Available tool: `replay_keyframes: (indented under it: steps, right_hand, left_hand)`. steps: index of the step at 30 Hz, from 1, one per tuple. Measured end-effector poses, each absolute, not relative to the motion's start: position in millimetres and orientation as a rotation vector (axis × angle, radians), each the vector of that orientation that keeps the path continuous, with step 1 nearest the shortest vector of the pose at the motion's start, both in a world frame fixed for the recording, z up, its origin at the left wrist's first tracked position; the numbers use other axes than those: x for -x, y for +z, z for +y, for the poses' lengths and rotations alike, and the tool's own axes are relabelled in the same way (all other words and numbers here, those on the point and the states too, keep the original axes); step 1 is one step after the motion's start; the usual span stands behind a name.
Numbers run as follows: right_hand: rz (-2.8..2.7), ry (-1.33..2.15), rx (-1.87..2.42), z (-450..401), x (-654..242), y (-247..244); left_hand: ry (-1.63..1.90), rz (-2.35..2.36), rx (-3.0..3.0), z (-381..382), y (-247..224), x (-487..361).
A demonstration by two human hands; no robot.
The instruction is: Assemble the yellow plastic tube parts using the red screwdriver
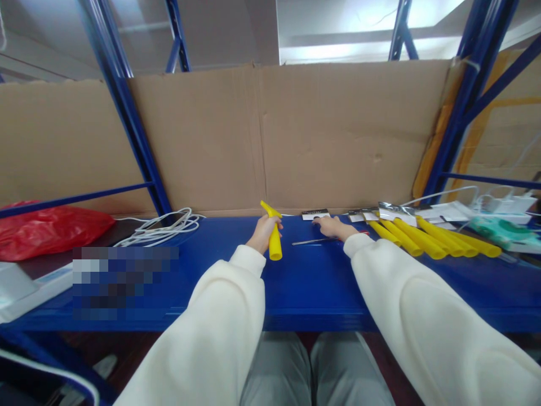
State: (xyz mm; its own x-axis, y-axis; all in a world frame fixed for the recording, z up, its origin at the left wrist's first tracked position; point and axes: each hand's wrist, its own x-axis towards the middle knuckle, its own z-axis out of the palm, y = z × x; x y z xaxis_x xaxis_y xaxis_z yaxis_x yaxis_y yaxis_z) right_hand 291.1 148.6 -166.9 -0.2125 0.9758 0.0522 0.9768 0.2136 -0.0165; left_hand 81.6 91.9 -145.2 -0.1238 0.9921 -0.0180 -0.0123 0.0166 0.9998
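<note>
My left hand (266, 231) is wrapped round a yellow tube (275, 243), which stands nearly upright with its narrow flattened end at the top and its round open end at the bottom. Further right, my right hand (328, 225) reaches to a black-and-white card packet (315, 214) at the back of the blue table (313, 282). Its fingertips are at the packet's front edge; whether they grip it is too small to tell. A thin metal rod (315, 241) with a red end lies just below that hand.
Several yellow tubes (426, 239) with card headers lie at the right. White cables (169, 228) and a red plastic bag (54, 228) are at the left. Cardboard (316, 135) stands along the back between blue metal posts (139, 135). A green package (502, 231) lies far right.
</note>
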Motion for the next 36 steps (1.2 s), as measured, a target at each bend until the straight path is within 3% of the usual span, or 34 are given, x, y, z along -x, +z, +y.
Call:
replay_keyframes:
  steps: [13, 36]
  right_hand:
    - [-2.028, 0.022, 2.094, 149, -327, -166]
    - [-2.065, 0.055, 2.126, 176, -330, -180]
  left_hand:
    - [1.199, 1.327, -1.282, 93, -147, -83]
    - [1.112, 1.356, -1.397, 91, -152, -85]
